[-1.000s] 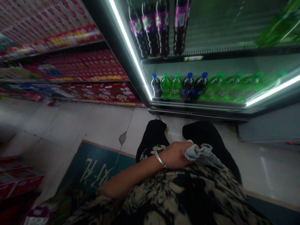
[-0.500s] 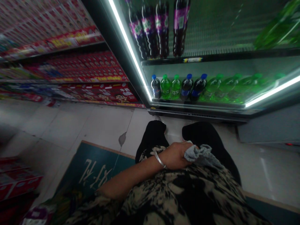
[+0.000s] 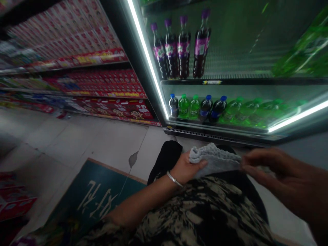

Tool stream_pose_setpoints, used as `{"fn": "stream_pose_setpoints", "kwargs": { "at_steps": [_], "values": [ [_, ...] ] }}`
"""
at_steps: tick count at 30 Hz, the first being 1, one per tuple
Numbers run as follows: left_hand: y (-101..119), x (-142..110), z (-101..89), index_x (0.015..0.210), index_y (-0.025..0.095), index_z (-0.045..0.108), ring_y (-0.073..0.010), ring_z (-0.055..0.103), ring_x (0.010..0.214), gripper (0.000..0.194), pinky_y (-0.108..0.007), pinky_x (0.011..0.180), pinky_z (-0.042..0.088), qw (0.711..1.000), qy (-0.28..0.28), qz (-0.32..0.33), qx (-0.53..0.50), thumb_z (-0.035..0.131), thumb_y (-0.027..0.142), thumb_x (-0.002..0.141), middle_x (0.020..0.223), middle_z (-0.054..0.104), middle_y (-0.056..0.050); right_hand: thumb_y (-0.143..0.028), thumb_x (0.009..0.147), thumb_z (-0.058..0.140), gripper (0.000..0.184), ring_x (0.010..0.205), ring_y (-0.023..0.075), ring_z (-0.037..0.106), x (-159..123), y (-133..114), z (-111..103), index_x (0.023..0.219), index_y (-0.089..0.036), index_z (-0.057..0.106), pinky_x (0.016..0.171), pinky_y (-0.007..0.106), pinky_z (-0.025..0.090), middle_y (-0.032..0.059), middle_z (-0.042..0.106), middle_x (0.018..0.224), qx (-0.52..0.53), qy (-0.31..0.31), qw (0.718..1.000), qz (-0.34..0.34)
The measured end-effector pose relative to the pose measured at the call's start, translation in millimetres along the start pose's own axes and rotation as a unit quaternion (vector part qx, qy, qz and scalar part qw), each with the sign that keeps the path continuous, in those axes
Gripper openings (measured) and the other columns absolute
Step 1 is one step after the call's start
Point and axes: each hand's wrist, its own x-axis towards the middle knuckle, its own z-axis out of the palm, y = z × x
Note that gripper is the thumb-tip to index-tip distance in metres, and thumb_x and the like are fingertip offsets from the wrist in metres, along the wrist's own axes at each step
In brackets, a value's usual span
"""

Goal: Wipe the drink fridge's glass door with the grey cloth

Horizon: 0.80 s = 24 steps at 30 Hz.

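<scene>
Beyond both hands stands the cooler (image 3: 230, 68), its right side a green blur where bottles cannot be told apart. On its upper shelf, far above the hands, stand purple bottles (image 3: 179, 51); on the lower shelf, just past the hands, blue-capped and green bottles (image 3: 197, 106). Left of the left hand run red shelves (image 3: 97, 85), smeared, their print unreadable. Below that hand lies a green mat (image 3: 102, 194), partly hidden by the arm. The cloth (image 3: 215, 160) hangs between the hands. The left hand (image 3: 186, 168) pinches its left end. The right hand (image 3: 269, 167), blurred, fingers loosely spread, meets its right end; whether it grips, I cannot tell.
</scene>
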Motion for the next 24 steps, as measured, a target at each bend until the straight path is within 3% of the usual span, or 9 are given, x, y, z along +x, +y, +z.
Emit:
{"fn": "stream_pose_setpoints", "kwargs": {
  "at_steps": [3,5,7,11,14,18,21,24],
  "values": [
    [5,0,-1.0,0.106,0.015,0.067,-0.0174,0.063,0.096,0.056,-0.039,0.106,0.044,1.000,0.006,-0.005,-0.010,0.080,0.052,0.066,0.104,0.072,-0.007,-0.071,0.080,0.055,0.055,0.093,0.0190,0.069,13,-2,22,0.115,-0.029,0.064,0.082,0.032,0.057,0.0017,0.072,0.107,0.048,-0.017,0.998,-0.026],
    [6,0,-0.5,0.104,0.016,0.068,-0.0147,0.062,0.093,0.051,-0.035,0.104,0.044,1.000,-0.008,-0.003,-0.014,0.080,0.049,0.068,0.100,0.071,-0.004,-0.065,0.078,0.061,0.063,0.113,0.0230,0.064,15,3,37,0.130,-0.030,0.056,0.098,0.040,0.053,0.0040,0.065,0.128,0.063,-0.027,0.997,-0.032],
    [7,-1,1.4,0.102,0.016,0.067,-0.0122,0.060,0.089,0.044,-0.030,0.099,0.045,0.999,-0.037,0.007,-0.023,0.080,0.044,0.070,0.096,0.069,-0.002,-0.058,0.073,0.068,0.070,0.122,0.0253,0.058,16,8,50,0.134,-0.030,0.053,0.104,0.043,0.050,0.0044,0.059,0.136,0.079,-0.061,0.995,-0.032],
    [15,-3,6.4,0.100,0.017,0.065,-0.0092,0.059,0.081,0.033,-0.024,0.088,0.048,0.996,-0.087,0.016,-0.026,0.078,0.029,0.073,0.089,0.067,0.001,-0.045,0.063,0.075,0.081,0.112,0.0248,0.063,16,6,68,0.138,-0.025,0.050,0.099,0.040,0.052,0.0056,0.065,0.127,0.151,-0.188,0.969,0.045],
    [21,-2,7.0,0.095,0.016,0.065,-0.0105,0.060,0.081,0.025,-0.024,0.084,0.048,0.995,-0.087,0.048,0.019,0.074,0.020,0.072,0.089,0.066,0.000,-0.041,0.061,0.073,0.084,0.106,0.0245,0.065,14,-4,78,0.138,-0.018,0.050,0.095,0.036,0.054,0.0080,0.068,0.119,0.238,-0.248,0.935,0.092],
    [21,0,3.8,0.095,0.016,0.071,-0.0161,0.060,0.088,0.025,-0.028,0.084,0.046,0.974,-0.045,0.127,0.180,0.074,0.020,0.070,0.092,0.066,-0.003,-0.044,0.068,0.065,0.060,0.100,0.0247,0.066,10,-13,86,0.122,-0.018,0.062,0.089,0.036,0.054,0.0079,0.071,0.110,0.275,-0.237,0.923,0.126],
    [19,2,-0.2,0.105,0.014,0.071,-0.0171,0.058,0.083,0.037,-0.030,0.080,0.045,0.970,0.005,0.109,0.216,0.073,0.022,0.068,0.089,0.063,-0.004,-0.048,0.072,0.062,0.043,0.091,0.0238,0.067,10,-10,85,0.103,-0.019,0.068,0.082,0.035,0.054,0.0057,0.073,0.098,0.259,-0.219,0.929,0.145],
    [17,6,-10.4,0.109,0.015,0.068,-0.0179,0.056,0.086,0.037,-0.032,0.081,0.044,0.956,0.073,0.108,0.263,0.065,0.022,0.072,0.090,0.062,-0.004,-0.052,0.072,0.063,0.041,0.088,0.0228,0.067,13,-2,79,0.097,-0.020,0.069,0.080,0.033,0.054,0.0037,0.073,0.092,0.255,-0.187,0.932,0.175]
  ]
}}
